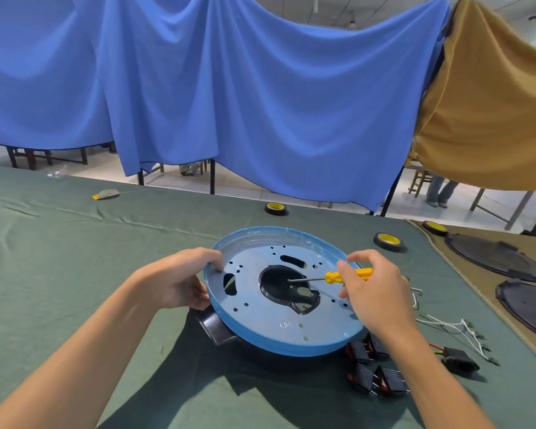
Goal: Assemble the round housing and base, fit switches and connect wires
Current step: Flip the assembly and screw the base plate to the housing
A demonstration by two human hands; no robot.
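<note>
A round blue housing plate (260,317) with several holes and a large dark central opening lies tilted on a black base (214,328) at the table's middle. My left hand (180,280) grips the plate's left rim. My right hand (375,289) holds a yellow-handled screwdriver (347,275), its metal tip pointing left over the central opening. Several black rocker switches (372,370) lie by the plate's near right edge. White wires (458,328) and a black connector (458,360) with coloured leads lie further right.
Green cloth (75,274) covers the table. Three tape rolls with yellow cores (275,208) (388,241) (434,228) sit at the back. Two dark round covers (495,258) (529,305) lie on a brown cloth at right. A small grey-yellow item (106,194) lies far left. Blue and tan drapes hang behind.
</note>
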